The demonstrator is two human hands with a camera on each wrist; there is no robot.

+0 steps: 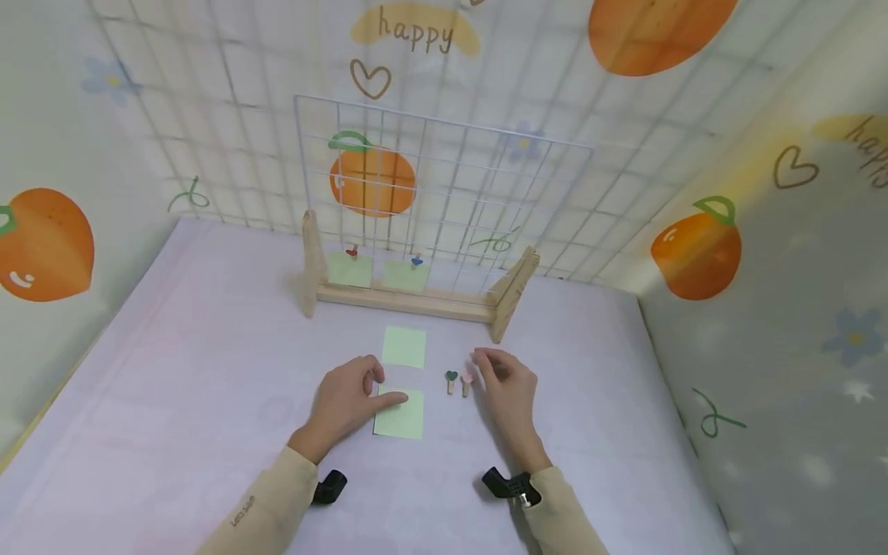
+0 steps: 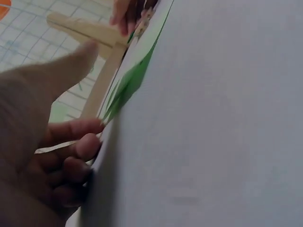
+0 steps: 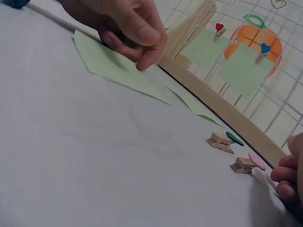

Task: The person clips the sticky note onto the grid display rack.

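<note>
- Left hand (image 1: 344, 399): my thumb stands apart from my fingers; one fingertip meets the near note (image 1: 402, 422).
- Right hand (image 1: 512, 388): my fingers bend loosely beside the pink clip (image 1: 466, 388).

Four pale green square paper notes are counted: two, a left note (image 1: 349, 270) and a right note (image 1: 405, 278), are hung on one white wire grid (image 1: 425, 118); two, a far note (image 1: 405, 348) and a near note (image 1: 407, 420), are laid on one pale lilac bench (image 1: 173, 370). Four small wooden clips with heart tops are seen: a red-heart clip (image 1: 352, 252) and a blue-heart clip (image 1: 416, 262) on the grid, a dark green-heart clip (image 1: 452, 381) and a pink-heart clip (image 1: 467, 382) on the bench. The grid is carried by two wooden end supports, a left support (image 1: 310, 266) and a right support (image 1: 515, 295), joined by one wooden crossbar (image 1: 409, 301). Two bare hands, left hand (image 1: 345, 397) and right hand (image 1: 512, 385), are shown.
</note>
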